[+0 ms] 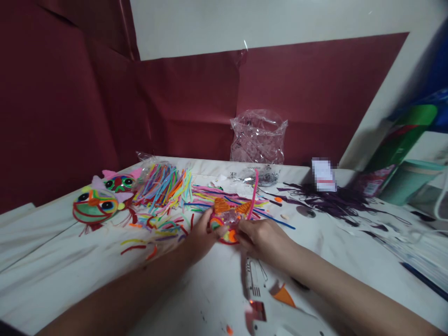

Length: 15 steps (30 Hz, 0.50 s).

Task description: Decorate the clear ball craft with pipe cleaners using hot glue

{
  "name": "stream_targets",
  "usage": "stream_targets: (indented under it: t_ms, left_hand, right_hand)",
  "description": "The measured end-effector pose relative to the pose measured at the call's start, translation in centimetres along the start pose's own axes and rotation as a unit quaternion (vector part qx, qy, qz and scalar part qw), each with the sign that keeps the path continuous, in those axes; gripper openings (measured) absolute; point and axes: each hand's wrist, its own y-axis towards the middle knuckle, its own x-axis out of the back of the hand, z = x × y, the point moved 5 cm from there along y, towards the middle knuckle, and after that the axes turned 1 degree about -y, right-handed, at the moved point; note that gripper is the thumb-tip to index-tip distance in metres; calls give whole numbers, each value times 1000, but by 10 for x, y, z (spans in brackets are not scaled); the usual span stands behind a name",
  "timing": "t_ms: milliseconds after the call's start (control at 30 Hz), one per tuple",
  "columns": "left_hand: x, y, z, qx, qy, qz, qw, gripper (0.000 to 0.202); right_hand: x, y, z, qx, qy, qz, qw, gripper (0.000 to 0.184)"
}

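Note:
My left hand [200, 235] and my right hand [264, 238] meet on a small round craft piece [227, 223] made of coloured pipe cleaners, with orange ears on top. Fingers of both hands are closed on its edges, the left on its left side, the right on its right side. A pink pipe cleaner [254, 191] rises from the piece beside my right fingers. Two finished cat-like faces [95, 205] of the same make lie at the left of the white table [52, 261].
A heap of cut coloured pipe cleaners [164, 184] lies behind the hands, dark purple strands [329, 200] to the right. A white glue gun [266, 298] rests near the front edge under my right forearm. A crumpled clear bag [258, 135] stands at the back, a teal cup [408, 179] at right.

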Motion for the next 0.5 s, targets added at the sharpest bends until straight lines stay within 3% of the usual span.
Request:
stream_targets:
  t_ms: [167, 333, 400, 500]
  left_hand:
    - [2, 0, 9, 16, 8, -33, 999, 77]
    - [3, 3, 15, 20, -15, -52, 998, 78]
    - [1, 2, 16, 13, -25, -50, 998, 80]
    - [-1, -1, 15, 4, -30, -47, 998, 84]
  right_hand:
    - [0, 0, 1, -17, -20, 19, 999, 13]
    - [2, 1, -25, -178, -79, 130, 972, 25]
    - [1, 1, -35, -203, -49, 158, 965, 32]
    - [-10, 1, -45, -190, 91, 167, 963, 37]
